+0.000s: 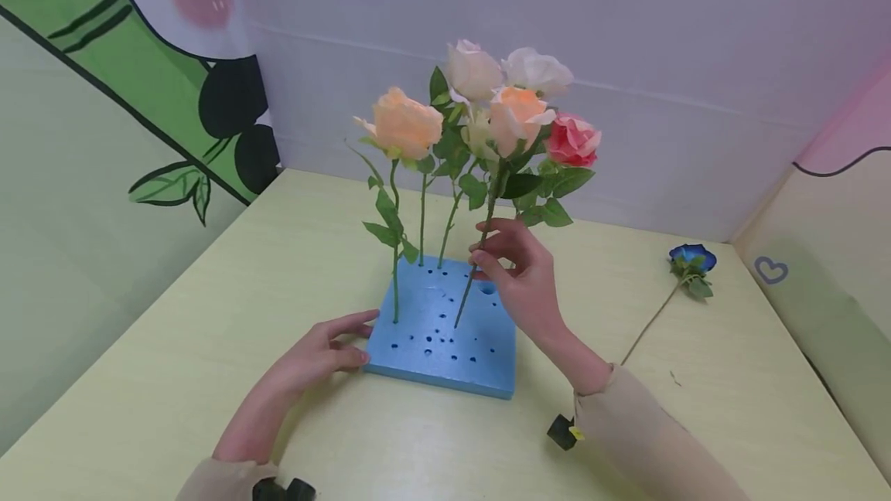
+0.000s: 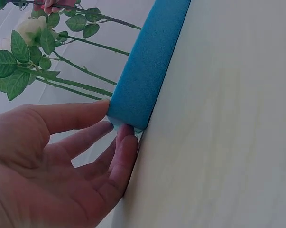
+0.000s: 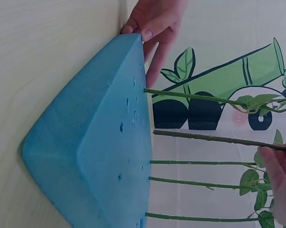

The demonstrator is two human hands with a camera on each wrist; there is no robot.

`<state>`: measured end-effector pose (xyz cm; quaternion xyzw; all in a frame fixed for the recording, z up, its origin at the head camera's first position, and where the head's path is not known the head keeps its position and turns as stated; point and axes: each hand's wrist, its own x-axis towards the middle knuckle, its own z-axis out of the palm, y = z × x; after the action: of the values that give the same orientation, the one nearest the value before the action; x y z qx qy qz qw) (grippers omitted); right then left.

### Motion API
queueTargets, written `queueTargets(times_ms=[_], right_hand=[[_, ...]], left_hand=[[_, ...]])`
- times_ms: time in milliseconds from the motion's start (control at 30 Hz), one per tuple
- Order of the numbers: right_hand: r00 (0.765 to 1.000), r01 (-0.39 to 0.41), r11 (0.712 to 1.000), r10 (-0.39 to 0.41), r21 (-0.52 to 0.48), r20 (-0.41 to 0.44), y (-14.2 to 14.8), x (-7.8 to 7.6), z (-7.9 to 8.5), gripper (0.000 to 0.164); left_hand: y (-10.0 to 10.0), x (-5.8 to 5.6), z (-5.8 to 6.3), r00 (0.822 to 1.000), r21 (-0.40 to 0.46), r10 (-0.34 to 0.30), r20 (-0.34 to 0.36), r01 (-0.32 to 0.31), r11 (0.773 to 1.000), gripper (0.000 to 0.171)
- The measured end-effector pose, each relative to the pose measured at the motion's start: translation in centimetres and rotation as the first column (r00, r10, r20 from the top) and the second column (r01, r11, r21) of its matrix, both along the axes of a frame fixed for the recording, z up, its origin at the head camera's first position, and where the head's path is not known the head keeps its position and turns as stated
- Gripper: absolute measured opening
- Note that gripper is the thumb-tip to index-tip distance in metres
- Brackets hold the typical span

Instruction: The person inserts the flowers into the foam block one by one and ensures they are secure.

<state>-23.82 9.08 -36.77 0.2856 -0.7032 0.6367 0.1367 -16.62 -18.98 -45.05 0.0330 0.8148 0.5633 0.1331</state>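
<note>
My right hand (image 1: 525,277) pinches the dark stem of an orange-and-pink rose (image 1: 515,122) between thumb and fingers. The stem leans a little, its lower end close over the top of a blue foam block (image 1: 425,308) dotted with holes. At the block's left side rests my left hand (image 1: 313,358); in the left wrist view its thumb and fingertips touch the corner. A peach rose (image 1: 407,128) stands upright in the block's left part. Behind the held rose are a pale pink rose (image 1: 473,72), a white rose (image 1: 536,72) and a red-pink rose (image 1: 574,139), partly overlapped by it.
A blue rose (image 1: 692,257) lies on the table (image 1: 752,377) to the right, its stem running toward my right sleeve (image 1: 640,424). A small green scrap (image 1: 675,379) is beside that stem. Behind the table hangs a pale cloth backdrop (image 1: 696,99).
</note>
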Motion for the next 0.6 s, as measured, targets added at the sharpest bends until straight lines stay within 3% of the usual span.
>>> queueTargets(times_ms=[333, 600], right_hand=[[1.0, -0.019, 1.0, 0.019, -0.009, -0.024, -2.0, 0.1, -0.7, 0.027], [0.999, -0.003, 0.999, 0.004, 0.032, -0.043, -2.5, 0.0, -1.2, 0.026]], left_hand=[[-0.1, -0.2, 0.6, 0.999, -0.026, -0.054, -0.008, 0.053, 0.998, 0.071], [0.4, -0.6, 0.7, 0.999, -0.105, -0.038, 0.001, 0.037, 0.994, 0.078]])
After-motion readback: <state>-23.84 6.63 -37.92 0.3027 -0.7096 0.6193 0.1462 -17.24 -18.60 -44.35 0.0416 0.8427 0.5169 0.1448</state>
